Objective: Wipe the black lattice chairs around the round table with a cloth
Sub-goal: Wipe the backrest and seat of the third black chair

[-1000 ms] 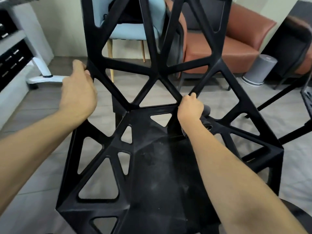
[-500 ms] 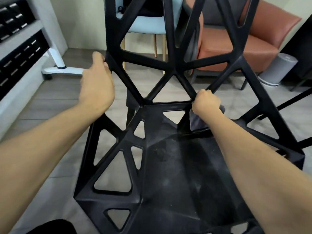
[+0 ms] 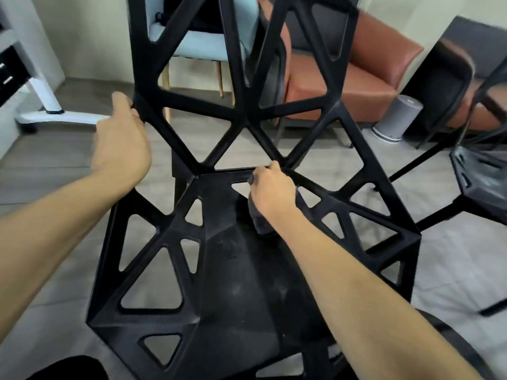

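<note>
R hand [image 3: 271,192] rubs cloth [image 3: 262,224] on chair [image 3: 236,283]; writing unreadable.

black lattice chair [image 3: 233,283]: upright, facing camera | dark cloth [image 3: 263,223]: bunched at seat's rear

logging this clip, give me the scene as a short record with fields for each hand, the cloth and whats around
left hand: left hand grips the left edge of the black lattice chair backrest
right hand: right hand holds a dark cloth at the back of the seat
cloth: bunched, pressed on the seat
behind: light blue chair, brown leather sofa, grey cylinder
right: second black lattice chair
</note>
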`<state>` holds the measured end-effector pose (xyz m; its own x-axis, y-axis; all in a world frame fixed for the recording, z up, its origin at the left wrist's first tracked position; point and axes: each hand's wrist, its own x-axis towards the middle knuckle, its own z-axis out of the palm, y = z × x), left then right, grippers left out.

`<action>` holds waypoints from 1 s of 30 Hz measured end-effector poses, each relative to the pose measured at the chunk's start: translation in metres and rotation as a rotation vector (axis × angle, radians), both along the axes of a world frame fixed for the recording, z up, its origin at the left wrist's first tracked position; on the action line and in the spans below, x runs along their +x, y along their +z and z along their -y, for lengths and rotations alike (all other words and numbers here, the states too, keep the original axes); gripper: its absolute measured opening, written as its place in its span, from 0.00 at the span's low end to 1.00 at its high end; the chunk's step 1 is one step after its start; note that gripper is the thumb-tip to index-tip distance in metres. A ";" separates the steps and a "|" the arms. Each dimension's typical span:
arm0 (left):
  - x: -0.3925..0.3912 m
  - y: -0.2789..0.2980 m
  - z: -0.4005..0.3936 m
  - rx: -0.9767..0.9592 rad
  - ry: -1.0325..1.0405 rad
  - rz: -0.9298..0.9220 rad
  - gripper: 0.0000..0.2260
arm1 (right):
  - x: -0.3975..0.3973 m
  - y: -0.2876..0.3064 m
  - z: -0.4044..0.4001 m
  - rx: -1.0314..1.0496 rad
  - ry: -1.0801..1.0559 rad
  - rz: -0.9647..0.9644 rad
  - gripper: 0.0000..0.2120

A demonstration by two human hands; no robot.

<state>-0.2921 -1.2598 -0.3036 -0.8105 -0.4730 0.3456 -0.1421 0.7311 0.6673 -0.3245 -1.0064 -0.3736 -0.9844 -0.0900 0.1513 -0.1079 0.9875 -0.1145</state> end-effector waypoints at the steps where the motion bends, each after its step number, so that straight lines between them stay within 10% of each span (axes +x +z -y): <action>1: 0.000 -0.001 0.000 -0.010 0.000 -0.002 0.09 | -0.007 0.006 -0.010 -0.038 -0.005 -0.071 0.11; 7: -0.001 0.002 -0.002 -0.040 0.024 -0.023 0.10 | -0.038 -0.020 -0.049 0.092 -0.082 -0.123 0.32; 21: 0.004 0.011 -0.006 0.065 0.022 0.050 0.10 | 0.020 -0.046 0.035 -0.264 0.160 -0.148 0.17; 26: 0.003 0.013 -0.007 0.064 0.030 0.050 0.12 | 0.026 -0.024 0.049 -0.777 0.195 -0.320 0.16; 30: 0.011 0.013 -0.002 0.237 -0.022 0.009 0.09 | 0.038 -0.046 0.102 -0.546 0.320 -0.222 0.19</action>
